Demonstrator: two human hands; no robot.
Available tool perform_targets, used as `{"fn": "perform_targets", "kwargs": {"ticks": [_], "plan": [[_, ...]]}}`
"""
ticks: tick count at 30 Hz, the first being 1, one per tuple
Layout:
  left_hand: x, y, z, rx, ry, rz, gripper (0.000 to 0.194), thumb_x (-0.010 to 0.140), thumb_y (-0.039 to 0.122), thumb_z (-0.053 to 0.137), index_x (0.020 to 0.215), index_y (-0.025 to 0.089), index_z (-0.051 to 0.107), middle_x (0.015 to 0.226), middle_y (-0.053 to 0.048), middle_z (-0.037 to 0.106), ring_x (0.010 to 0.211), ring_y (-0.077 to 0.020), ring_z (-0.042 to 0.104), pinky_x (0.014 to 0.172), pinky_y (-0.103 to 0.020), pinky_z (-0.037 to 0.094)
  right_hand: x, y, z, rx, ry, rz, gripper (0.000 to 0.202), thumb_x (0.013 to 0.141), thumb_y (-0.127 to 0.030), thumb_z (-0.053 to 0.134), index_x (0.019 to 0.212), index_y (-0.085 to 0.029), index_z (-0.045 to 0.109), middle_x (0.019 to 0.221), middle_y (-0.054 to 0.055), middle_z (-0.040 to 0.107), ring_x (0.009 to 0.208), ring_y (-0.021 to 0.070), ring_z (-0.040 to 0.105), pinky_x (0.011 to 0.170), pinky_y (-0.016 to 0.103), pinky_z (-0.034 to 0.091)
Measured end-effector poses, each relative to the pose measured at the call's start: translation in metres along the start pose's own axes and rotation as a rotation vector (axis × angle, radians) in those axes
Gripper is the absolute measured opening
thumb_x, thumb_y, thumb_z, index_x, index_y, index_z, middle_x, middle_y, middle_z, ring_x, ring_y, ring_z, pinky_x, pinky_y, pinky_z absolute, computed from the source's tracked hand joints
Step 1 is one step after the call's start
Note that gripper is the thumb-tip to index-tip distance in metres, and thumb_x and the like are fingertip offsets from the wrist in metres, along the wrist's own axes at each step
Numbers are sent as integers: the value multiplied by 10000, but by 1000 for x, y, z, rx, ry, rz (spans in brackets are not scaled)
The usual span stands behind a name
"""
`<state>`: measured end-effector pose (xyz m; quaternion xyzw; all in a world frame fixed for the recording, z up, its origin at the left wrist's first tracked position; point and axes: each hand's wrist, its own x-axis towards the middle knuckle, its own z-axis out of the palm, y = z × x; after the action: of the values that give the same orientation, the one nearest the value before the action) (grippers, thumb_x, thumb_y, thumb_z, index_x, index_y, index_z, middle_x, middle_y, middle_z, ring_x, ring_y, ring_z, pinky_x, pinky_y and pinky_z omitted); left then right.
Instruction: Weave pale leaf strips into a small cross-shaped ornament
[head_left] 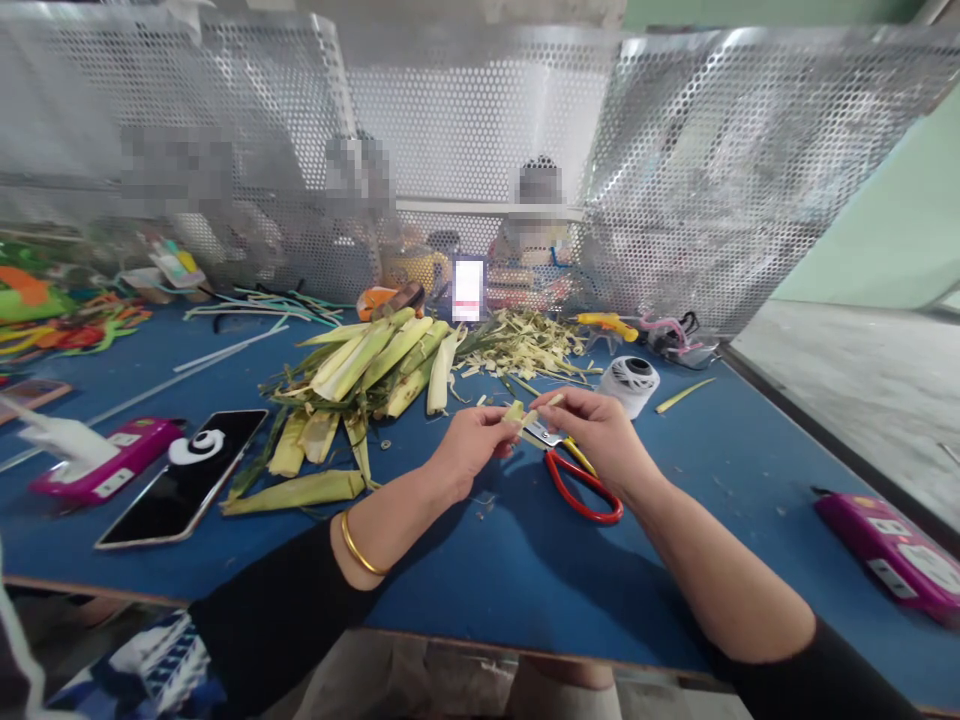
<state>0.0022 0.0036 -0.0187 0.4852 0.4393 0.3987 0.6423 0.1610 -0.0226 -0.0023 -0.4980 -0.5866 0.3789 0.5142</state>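
Both hands meet above the blue table, left of a white thread spool [630, 385]. My left hand [478, 440] is closed, pinching a small folded piece of pale green husk [514, 411]. Fingers of my right hand [585, 425] are pressed together on a thin pale husk strip [553, 401] that reaches toward the folded piece. Under and beside my right hand lie scissors with red handles [559, 482], their blades partly covered by the hands. A pile of corn husks [375, 365] lies to the left of my left hand.
Husk scraps [529, 343] are heaped behind the hands, near an upright phone [468, 288]. Another phone [187, 480] and a purple packet [112, 460] lie at the left. A second purple packet [892, 550] is at the right. A perforated metal screen [480, 110] stands behind, with people beyond it.
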Motion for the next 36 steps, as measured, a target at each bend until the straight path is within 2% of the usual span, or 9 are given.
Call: {"fn": "perform_targets", "kwargs": {"ticks": [3,7,11,15,23,26,30,33,36], "plan": [[0,-2,0,8,-22,21,155,665,261,754,771,147,740,615,10,595,578,-86,505,603,-227,438,-2,1,8,74,35,-26,225,738,-407,645,718,-183,657,708,4,636,634,120,536,670,281,448],[1,-4,1,21,-14,38,173,655,271,767,777,150,742,680,-14,637,620,-99,528,620,-233,453,-2,5,10,90,51,37,252,705,-428,675,753,-188,614,646,-13,621,551,114,520,586,271,443],[0,-4,2,44,14,66,170,652,280,771,761,152,743,658,-18,629,614,-104,525,597,-225,450,0,12,6,-76,42,53,245,727,-428,637,679,-192,593,584,-21,581,524,120,507,538,263,405],[-1,-4,3,97,23,128,138,678,261,740,759,149,743,648,-9,631,603,-103,516,585,-216,440,0,16,3,-274,-1,57,199,757,-374,586,684,-193,617,539,-31,562,507,124,507,518,255,369],[0,-11,0,431,29,266,237,756,275,644,928,169,768,656,-10,677,546,-125,527,563,-233,407,-2,16,3,-391,1,48,162,747,-320,573,661,-190,618,519,-23,577,495,127,516,494,246,363],[0,-12,-1,536,17,303,256,770,287,623,944,170,769,660,-23,687,562,-143,547,564,-233,410,-1,18,3,-348,11,63,102,733,-297,595,738,-195,603,556,-29,592,505,136,552,503,252,396],[0,-9,-2,623,-21,338,239,780,279,603,914,185,778,688,-26,704,593,-155,566,567,-223,402,1,20,2,-248,-69,44,127,756,-237,564,879,-204,577,612,-32,625,567,156,618,570,274,467],[-2,-7,-3,656,-34,363,242,780,268,596,920,197,780,695,-17,708,612,-158,576,571,-217,396,2,20,0,-216,-165,57,104,792,-222,526,852,-195,607,678,-6,664,600,150,640,613,283,501],[-2,-5,-3,695,-29,380,238,777,253,588,902,197,782,670,-11,696,606,-155,571,567,-217,388,3,20,0,-197,-201,92,123,797,-208,512,844,-192,625,694,-2,672,610,145,651,628,281,515]]}}
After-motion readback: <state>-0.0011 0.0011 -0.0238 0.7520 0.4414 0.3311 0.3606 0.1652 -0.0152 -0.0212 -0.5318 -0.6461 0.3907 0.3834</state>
